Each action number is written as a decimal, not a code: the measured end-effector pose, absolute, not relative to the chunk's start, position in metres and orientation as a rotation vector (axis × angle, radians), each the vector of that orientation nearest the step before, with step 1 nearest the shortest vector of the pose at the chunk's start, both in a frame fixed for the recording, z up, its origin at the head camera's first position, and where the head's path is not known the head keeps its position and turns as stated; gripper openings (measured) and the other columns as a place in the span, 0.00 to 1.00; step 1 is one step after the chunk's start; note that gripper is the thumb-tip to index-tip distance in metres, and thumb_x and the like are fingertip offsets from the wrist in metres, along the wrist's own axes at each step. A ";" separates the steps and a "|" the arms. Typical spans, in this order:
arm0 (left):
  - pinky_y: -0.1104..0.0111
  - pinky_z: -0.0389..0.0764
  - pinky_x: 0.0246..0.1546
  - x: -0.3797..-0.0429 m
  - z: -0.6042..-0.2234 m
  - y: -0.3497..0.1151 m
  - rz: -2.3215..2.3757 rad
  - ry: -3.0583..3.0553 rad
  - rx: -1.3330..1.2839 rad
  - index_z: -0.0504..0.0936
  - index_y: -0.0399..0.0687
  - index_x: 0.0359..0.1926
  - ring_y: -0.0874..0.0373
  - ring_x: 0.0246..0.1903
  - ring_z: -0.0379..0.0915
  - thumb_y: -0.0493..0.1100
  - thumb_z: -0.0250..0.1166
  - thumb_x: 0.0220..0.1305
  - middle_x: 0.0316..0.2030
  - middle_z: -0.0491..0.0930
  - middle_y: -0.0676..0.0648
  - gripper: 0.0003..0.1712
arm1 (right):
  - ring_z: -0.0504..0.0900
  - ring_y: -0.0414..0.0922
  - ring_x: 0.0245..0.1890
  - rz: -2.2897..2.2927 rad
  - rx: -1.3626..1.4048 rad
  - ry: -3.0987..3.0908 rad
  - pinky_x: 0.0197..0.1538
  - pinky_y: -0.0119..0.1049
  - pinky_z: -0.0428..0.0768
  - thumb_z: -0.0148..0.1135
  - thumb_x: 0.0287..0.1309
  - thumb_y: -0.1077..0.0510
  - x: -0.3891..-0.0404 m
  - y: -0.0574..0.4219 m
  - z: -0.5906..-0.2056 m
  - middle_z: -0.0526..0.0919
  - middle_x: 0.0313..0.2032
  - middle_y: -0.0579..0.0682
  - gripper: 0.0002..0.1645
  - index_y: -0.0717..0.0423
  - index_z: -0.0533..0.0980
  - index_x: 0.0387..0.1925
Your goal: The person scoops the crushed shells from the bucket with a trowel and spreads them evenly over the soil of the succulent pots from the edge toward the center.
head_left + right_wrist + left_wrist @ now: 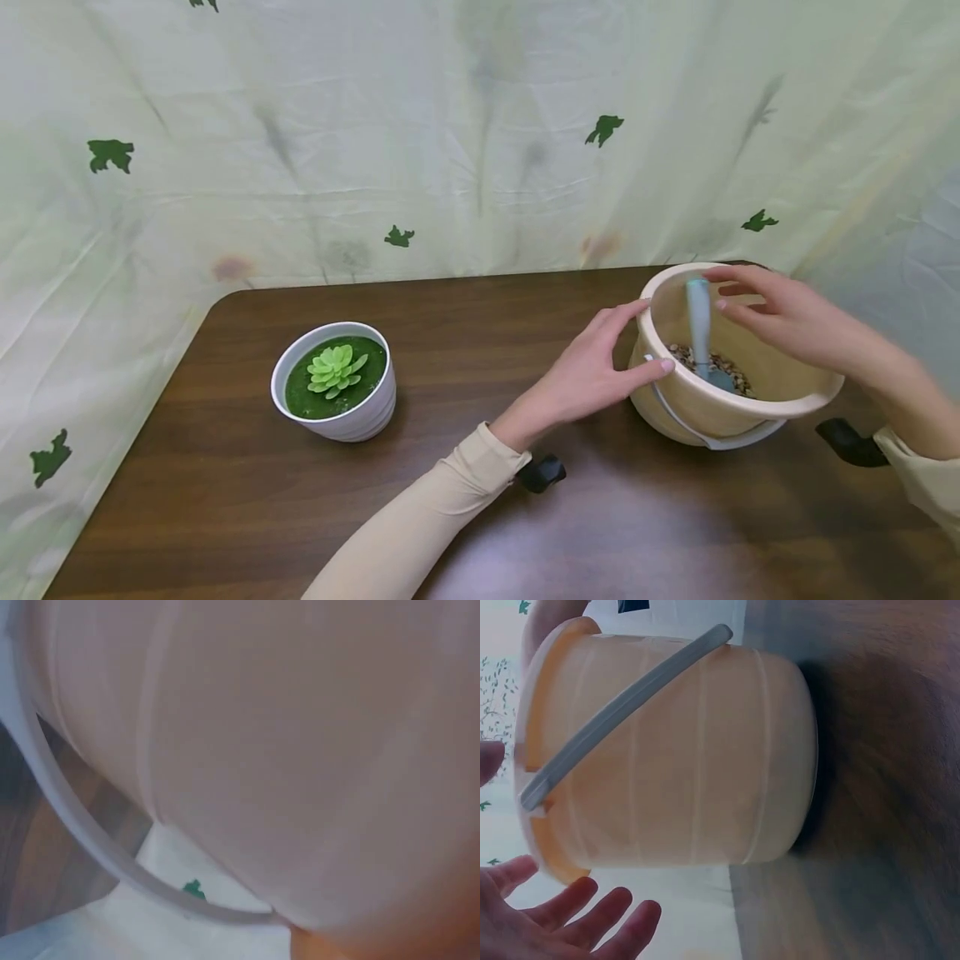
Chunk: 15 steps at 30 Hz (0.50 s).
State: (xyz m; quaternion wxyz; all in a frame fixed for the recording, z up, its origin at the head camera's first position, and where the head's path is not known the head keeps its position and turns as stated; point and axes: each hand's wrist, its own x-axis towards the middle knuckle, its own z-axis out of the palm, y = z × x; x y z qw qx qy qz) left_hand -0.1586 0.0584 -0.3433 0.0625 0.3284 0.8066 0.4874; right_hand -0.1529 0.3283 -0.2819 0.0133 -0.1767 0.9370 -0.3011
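A cream bucket (690, 417) with a pale grey handle (630, 712) stands at the right of the table. Small brown and white pebbles (731, 371) lie in its bottom. Out of them rises a tool with a pale blue grip (699, 321) and a blue-grey head partly in the pebbles, perhaps a small shovel. My left hand (588, 362) is at the bucket's left rim, thumb and fingers spread apart. Over the bucket's opening, my right hand (787, 317) has its loosely bent fingers beside the top of the tool's grip, not closed round it.
A white ribbed pot (360, 417) with a light green succulent (335, 371) in a green surface stands left on the brown wooden table (480, 333). Behind the table hangs a pale curtain (480, 142) with dark green leaf shapes. A black camera mount (542, 473) sits at my left wrist.
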 end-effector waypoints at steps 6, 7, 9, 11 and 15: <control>0.68 0.70 0.55 -0.165 -0.345 0.072 1.475 2.370 0.930 0.55 0.66 0.75 0.66 0.61 0.62 0.67 0.68 0.56 0.66 0.60 0.59 0.50 | 0.76 0.64 0.54 -0.883 -0.525 2.939 0.52 0.61 0.73 0.57 0.69 0.61 -0.162 0.324 -0.288 0.66 0.60 0.63 0.30 0.56 0.65 0.70; 0.68 0.69 0.56 -0.165 -0.345 0.074 1.489 2.355 0.924 0.54 0.66 0.75 0.67 0.61 0.61 0.67 0.68 0.55 0.66 0.59 0.59 0.51 | 0.76 0.64 0.53 -0.880 -0.513 2.944 0.52 0.62 0.73 0.57 0.69 0.61 -0.162 0.323 -0.288 0.67 0.59 0.63 0.29 0.56 0.66 0.70; 0.69 0.68 0.57 -0.167 -0.345 0.077 1.523 2.321 0.924 0.53 0.64 0.75 0.68 0.61 0.60 0.65 0.70 0.55 0.67 0.58 0.59 0.53 | 0.76 0.65 0.54 -0.899 -0.499 2.942 0.52 0.61 0.73 0.56 0.70 0.61 -0.163 0.322 -0.289 0.67 0.59 0.63 0.27 0.58 0.66 0.68; 0.69 0.66 0.58 -0.168 -0.346 0.079 1.581 2.264 0.916 0.53 0.61 0.75 0.68 0.59 0.61 0.62 0.72 0.54 0.66 0.60 0.56 0.54 | 0.75 0.63 0.56 -0.939 -0.464 2.915 0.53 0.56 0.75 0.56 0.70 0.59 -0.162 0.321 -0.290 0.68 0.61 0.61 0.27 0.59 0.65 0.67; 0.72 0.68 0.55 -0.170 -0.346 0.084 1.706 2.118 0.861 0.54 0.59 0.72 0.67 0.55 0.65 0.54 0.76 0.51 0.62 0.67 0.52 0.53 | 0.78 0.48 0.55 -1.127 -0.436 2.764 0.48 0.42 0.80 0.54 0.72 0.58 -0.162 0.325 -0.292 0.73 0.58 0.63 0.25 0.59 0.58 0.64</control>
